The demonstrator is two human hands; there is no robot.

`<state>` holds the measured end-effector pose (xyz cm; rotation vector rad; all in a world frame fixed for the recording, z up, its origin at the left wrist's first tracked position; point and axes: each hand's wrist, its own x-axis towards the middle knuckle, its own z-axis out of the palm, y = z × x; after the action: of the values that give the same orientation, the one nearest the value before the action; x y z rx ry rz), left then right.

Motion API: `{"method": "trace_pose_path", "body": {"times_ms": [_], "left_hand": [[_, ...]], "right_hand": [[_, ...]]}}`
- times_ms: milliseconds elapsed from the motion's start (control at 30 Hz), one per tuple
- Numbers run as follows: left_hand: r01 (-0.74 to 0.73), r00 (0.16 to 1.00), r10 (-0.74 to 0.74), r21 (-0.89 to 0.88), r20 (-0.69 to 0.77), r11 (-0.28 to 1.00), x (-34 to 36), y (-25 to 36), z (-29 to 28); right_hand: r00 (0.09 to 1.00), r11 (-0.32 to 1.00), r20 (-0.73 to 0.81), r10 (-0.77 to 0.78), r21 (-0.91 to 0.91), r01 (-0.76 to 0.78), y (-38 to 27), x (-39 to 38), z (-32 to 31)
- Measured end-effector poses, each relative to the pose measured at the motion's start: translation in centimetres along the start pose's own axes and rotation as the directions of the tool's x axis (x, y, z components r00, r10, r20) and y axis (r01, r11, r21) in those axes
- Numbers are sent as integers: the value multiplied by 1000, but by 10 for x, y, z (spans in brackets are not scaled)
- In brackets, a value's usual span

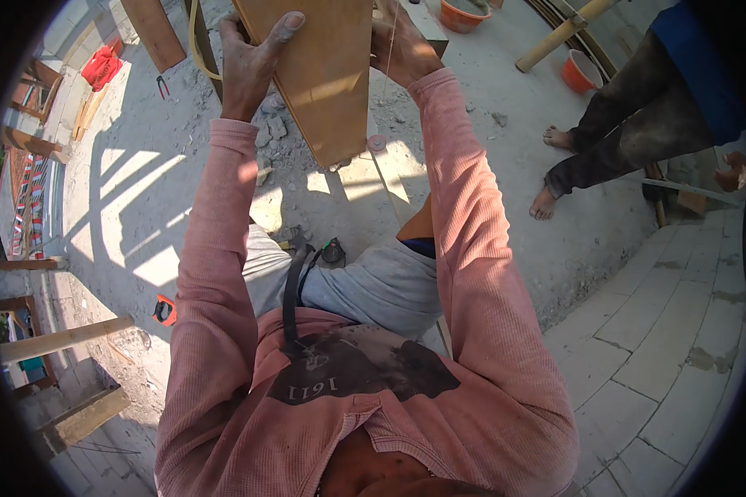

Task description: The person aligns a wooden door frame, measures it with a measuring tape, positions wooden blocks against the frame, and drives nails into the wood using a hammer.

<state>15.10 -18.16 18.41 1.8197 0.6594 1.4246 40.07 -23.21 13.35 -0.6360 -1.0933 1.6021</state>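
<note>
A wide, smooth brown wooden board [327, 83] stands upright in front of me, its top beyond the picture's edge. My left hand [253, 68] grips its left edge, thumb lying across the face and fingers partly hidden behind. At the opposite edge my right hand [406, 51] is closed on the board, with its fingertips mostly out of sight. A thin string [392, 41] runs down beside the right hand. Below the board's lower end lie broken rubble [275, 128] and a small round pinkish thing [376, 143].
At right stands a barefoot person in dark trousers [630, 124], near orange buckets [580, 71] and a bamboo pole [559, 37]. Pliers [162, 87] and an orange-handled tool [165, 310] lie at left. A pale block wall [655, 348] curves along the lower right.
</note>
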Motion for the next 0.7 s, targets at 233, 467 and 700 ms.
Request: {"method": "trace_pose_path", "body": {"times_ms": [233,467,700], "left_hand": [[-4,998,9,75,-61,997,-4,3,5],[25,999,-25,-22,-40,999,-6,5,4],[3,999,-6,-63,-50,998,-11,4,8]], "right_hand": [[984,976,-99,-150,-174,131,-2,-13,36],[975,962,-87,-202,-206,181,-1,-22,42],[980,971,-100,-171,-186,151,-3,-25,45]]}}
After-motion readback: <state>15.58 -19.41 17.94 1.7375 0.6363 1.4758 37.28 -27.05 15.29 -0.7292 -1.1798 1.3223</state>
